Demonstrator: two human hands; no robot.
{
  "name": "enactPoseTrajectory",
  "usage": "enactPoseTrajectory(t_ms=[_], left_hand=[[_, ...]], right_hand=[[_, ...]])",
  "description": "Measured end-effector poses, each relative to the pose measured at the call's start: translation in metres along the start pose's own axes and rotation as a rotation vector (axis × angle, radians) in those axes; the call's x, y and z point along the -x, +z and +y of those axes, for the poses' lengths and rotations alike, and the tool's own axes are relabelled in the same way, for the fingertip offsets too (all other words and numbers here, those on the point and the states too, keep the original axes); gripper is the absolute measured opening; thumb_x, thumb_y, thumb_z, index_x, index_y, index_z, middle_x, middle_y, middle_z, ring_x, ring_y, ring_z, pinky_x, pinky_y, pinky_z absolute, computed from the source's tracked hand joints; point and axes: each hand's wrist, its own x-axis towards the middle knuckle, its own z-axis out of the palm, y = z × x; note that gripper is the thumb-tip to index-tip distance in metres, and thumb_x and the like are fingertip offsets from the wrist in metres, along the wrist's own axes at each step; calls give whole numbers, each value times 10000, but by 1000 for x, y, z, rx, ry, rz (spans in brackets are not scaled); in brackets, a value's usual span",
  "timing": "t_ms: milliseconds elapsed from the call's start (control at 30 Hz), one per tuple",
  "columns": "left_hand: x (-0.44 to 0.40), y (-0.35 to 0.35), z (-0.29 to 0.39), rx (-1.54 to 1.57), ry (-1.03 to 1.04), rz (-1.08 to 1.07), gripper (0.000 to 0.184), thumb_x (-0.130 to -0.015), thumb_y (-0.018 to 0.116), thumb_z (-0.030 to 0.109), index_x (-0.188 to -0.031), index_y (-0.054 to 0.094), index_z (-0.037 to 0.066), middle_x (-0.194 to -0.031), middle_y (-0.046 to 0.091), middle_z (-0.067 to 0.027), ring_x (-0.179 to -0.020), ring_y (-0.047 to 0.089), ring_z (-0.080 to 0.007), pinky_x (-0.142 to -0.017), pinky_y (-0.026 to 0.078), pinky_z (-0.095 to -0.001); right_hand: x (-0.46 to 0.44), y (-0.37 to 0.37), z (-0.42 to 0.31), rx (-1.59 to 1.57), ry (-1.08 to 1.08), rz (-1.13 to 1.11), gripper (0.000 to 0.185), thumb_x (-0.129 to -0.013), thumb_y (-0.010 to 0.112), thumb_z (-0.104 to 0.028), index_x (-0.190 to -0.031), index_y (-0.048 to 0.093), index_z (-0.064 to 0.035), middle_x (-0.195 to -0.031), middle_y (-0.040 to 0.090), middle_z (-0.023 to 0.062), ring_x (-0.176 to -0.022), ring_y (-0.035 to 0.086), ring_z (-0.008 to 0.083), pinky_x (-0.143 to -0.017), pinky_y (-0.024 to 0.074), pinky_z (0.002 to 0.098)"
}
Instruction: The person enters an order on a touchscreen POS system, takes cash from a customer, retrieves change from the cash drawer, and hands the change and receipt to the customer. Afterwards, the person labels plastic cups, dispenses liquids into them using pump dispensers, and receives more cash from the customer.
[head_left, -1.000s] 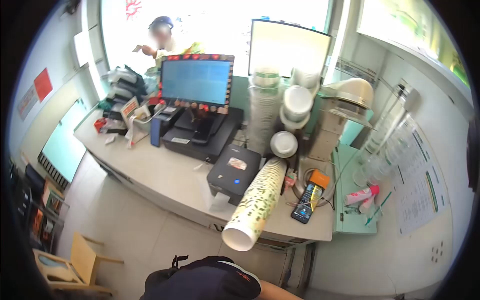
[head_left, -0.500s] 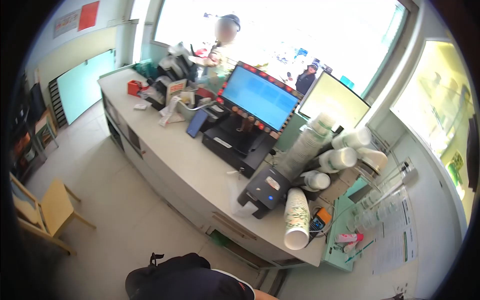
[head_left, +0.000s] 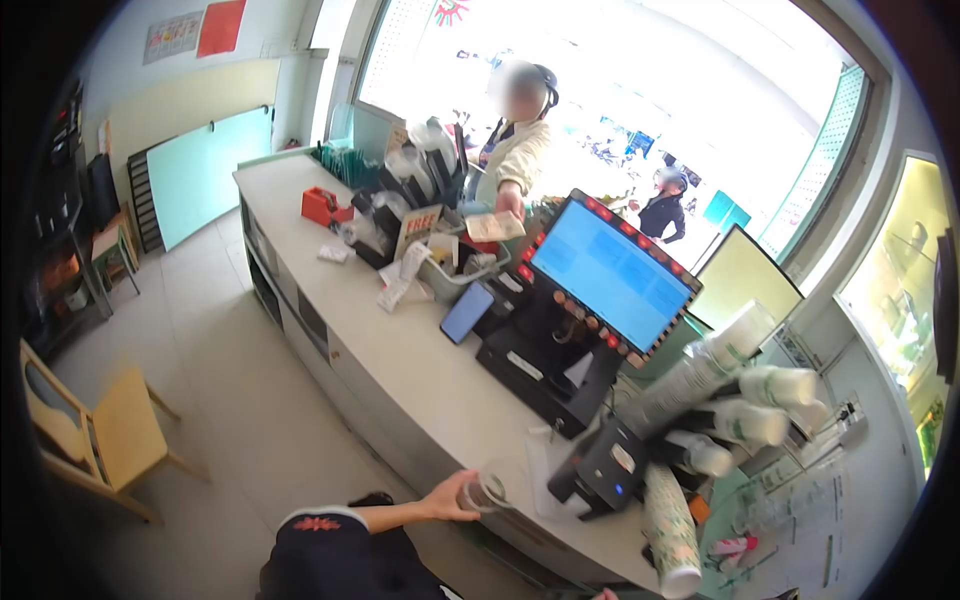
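My left hand [head_left: 447, 499] is closed round a clear cup [head_left: 483, 492] at the front edge of the counter. The cup is tilted, with its round end facing the camera; whether it holds anything is unclear. Of my right hand [head_left: 605, 595] only a sliver shows at the bottom edge, so its fingers are hidden. Close to the cup stands a small black printer [head_left: 605, 468] with a blue light. A person [head_left: 520, 155] across the counter reaches in with one hand, holding a pale flat piece [head_left: 495, 228] that looks like paper.
On the counter [head_left: 385, 365] are a touchscreen till [head_left: 612, 268], a phone [head_left: 466, 312], a red tape dispenser [head_left: 325, 206] and a basket [head_left: 452, 280]. Stacked cups [head_left: 700, 365] and patterned paper cups [head_left: 672, 540] rise at the right. A wooden chair [head_left: 125, 430] stands left.
My left hand has come into view with the clear cup. The person across the counter now reaches in with the pale piece. The whole view has shifted, moving the counter rightward and down.
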Motion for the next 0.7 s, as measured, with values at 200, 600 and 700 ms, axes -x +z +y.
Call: enactPoseTrajectory(t_ms=[200,600,700], left_hand=[[-80,-158,-102,-135,-189,589,852,-575,793,244,-1254,339,5,-1228,444,-161,-1136,457,-274,-952,380,-351],[-113,-245,-175,-145,-304,638,938,-544,814,162,-1299,291,-29,-1268,397,-192,-1167,425,-292,-971,357,-353],[-112,-238,-177,-223,-294,616,939,-547,808,166,-1300,286,-36,-1277,384,-205,-1185,404,-305,-983,338,-364]], right_hand=[[-82,248,-190,-580,32,-448,106,-804,589,-74,-853,614,18,-780,622,73,-710,582,109,-652,457,231],[-193,523,-444,-1210,927,-827,458,-849,543,-348,-1198,424,-76,-1096,543,95,-981,548,217,-749,463,367],[-186,549,-443,-1253,923,-708,323,-860,541,-228,-1124,483,-51,-971,578,63,-823,580,164,-665,469,301]])
